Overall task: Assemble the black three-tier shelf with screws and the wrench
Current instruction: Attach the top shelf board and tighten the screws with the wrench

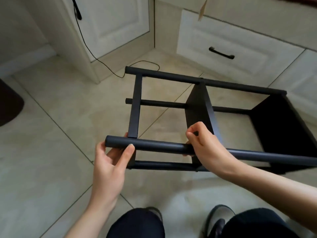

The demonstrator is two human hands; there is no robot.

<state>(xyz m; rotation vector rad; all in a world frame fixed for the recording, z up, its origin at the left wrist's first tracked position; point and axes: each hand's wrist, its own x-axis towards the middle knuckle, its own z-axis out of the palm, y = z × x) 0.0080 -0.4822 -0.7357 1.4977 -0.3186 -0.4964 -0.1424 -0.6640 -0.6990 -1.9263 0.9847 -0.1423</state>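
This is a room in a home. The floor is laid with large glossy beige ceramic tiles (51,160), and cream-white panelled wooden cabinets (113,23) line the walls, one drawer front bearing a black metal bar handle (221,52). A thin black electrical cord (89,48) trails down onto the tiles, and a dark brown floor mat (8,103) lies at the left edge.

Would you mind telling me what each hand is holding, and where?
The left hand grips the shelf's near black pole by its end; the right hand holds it midway, by the middle shelf panel.
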